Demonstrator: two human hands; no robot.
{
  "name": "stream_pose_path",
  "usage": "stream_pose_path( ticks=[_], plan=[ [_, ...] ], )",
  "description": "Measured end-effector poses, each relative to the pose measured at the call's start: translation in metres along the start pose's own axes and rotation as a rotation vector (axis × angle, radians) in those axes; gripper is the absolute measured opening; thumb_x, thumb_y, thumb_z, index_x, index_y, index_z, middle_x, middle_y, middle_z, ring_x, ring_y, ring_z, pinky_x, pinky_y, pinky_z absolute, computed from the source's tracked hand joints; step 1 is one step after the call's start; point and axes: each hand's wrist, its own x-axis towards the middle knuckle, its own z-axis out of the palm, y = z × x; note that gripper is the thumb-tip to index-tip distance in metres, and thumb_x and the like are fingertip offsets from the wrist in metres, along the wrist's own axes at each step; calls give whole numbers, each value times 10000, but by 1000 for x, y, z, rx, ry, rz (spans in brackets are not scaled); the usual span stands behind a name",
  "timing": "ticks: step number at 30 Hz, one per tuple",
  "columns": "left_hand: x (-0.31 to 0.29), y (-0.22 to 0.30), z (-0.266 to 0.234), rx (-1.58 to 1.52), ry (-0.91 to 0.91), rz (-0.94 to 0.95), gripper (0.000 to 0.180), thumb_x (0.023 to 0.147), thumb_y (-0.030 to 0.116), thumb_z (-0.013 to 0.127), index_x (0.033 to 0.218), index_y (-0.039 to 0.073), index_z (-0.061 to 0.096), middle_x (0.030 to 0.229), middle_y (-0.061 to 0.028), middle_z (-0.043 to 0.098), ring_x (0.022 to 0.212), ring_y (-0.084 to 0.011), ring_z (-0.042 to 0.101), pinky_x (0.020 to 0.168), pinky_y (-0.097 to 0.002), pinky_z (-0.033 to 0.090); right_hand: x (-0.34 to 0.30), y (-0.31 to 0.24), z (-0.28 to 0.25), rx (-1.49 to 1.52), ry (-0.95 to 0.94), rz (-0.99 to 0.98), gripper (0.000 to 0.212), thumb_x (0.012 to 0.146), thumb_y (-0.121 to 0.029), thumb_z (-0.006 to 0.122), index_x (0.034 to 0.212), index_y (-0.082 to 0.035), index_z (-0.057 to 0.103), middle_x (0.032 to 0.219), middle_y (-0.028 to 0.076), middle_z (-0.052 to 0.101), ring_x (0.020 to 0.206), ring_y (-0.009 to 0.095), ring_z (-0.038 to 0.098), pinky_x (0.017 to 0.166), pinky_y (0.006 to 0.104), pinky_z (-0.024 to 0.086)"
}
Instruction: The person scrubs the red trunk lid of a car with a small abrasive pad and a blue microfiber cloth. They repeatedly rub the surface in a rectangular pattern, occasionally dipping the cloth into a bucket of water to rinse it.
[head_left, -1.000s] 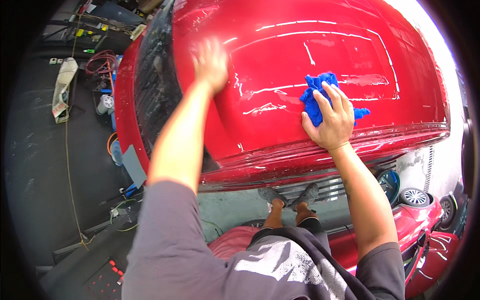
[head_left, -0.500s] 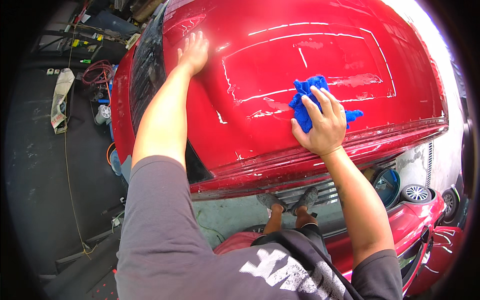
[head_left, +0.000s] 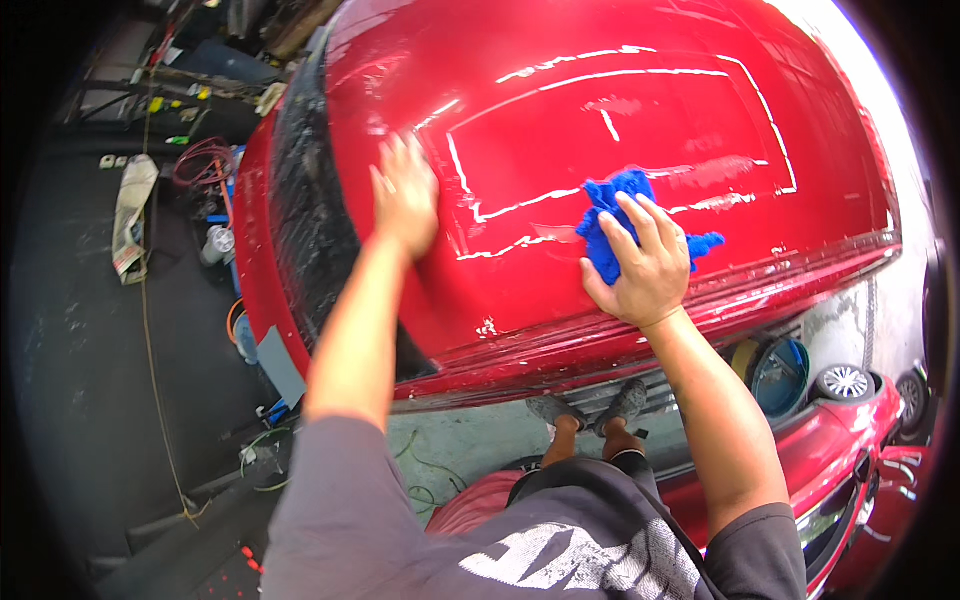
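Observation:
The glossy red roof panel of a car (head_left: 560,290) spreads out before me, with white light reflections across it. Flat on its left part, near the dark windshield (head_left: 305,220), lies my left hand (head_left: 407,195), fingers stretched out and holding nothing. My right hand (head_left: 645,265) rests on a crumpled blue cloth (head_left: 610,195) at the nearer right side of the roof. Its fingers are spread over the cloth and press it to the paint; a corner of the cloth sticks out to the right of the hand.
A second red car (head_left: 800,450) stands behind me at the lower right. Beside it are a dark round tub (head_left: 780,375) and a drain grating. To the left lie a black surface (head_left: 80,350), coiled red hose (head_left: 203,162) and assorted clutter. My feet stand on the pale floor.
My left hand has slid nearer to me and slightly right across the roof. The right hand and blue cloth have stayed nearly in place, while the view has shifted a little.

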Motion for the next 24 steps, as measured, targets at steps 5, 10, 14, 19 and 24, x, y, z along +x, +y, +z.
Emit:
stream_pose_path(
  ticks=[5, 10, 14, 19, 24],
  plan=[
    [86, -60, 12, -285, -141, -318, 664, 1175, 383, 313, 1758, 82, 213, 1825, -236, 172, 1688, -466, 128, 1336, -672, 153, 6, -9, 5, 41, 9, -24, 496, 785, -396, 837, 1212, -147, 786, 1399, 137, 695, 1311, 375, 649, 1052, 520, 532],
    [-119, 152, -85, -410, -211, -69, 783, 1087, 259, 466, 1726, -78, 165, 1793, -354, 125, 1671, -549, 88, 1334, -686, 70, -1, 10, -2, -34, -15, 45, 502, 787, -393, 840, 1218, -142, 791, 1411, 137, 694, 1327, 375, 641, 1065, 520, 522],
    [-176, 151, -86, -368, -319, 64, 772, 1093, 276, 454, 1732, -58, 179, 1803, -337, 120, 1672, -548, 90, 1333, -686, 50, -1, 6, 2, -17, -25, 38, 506, 784, -396, 839, 1219, -142, 791, 1414, 130, 692, 1329, 375, 638, 1067, 517, 521],
    [66, 12, -8, -121, 8, 27, 643, 1125, 179, 381, 1720, -22, 246, 1822, -279, 136, 1672, -509, 162, 1327, -661, 204, 1, -1, 1, 20, 3, -6, 515, 784, -406, 838, 1229, -151, 784, 1422, 119, 688, 1325, 364, 637, 1056, 517, 524],
    [112, 1, 3, 103, -162, 16, 610, 1121, 226, 418, 1672, -20, 326, 1805, -265, 200, 1661, -502, 188, 1321, -637, 248, 3, -3, 2, -2, -8, -7, 514, 787, -405, 842, 1232, -156, 777, 1410, 121, 691, 1326, 357, 638, 1047, 510, 527]
  ],
)
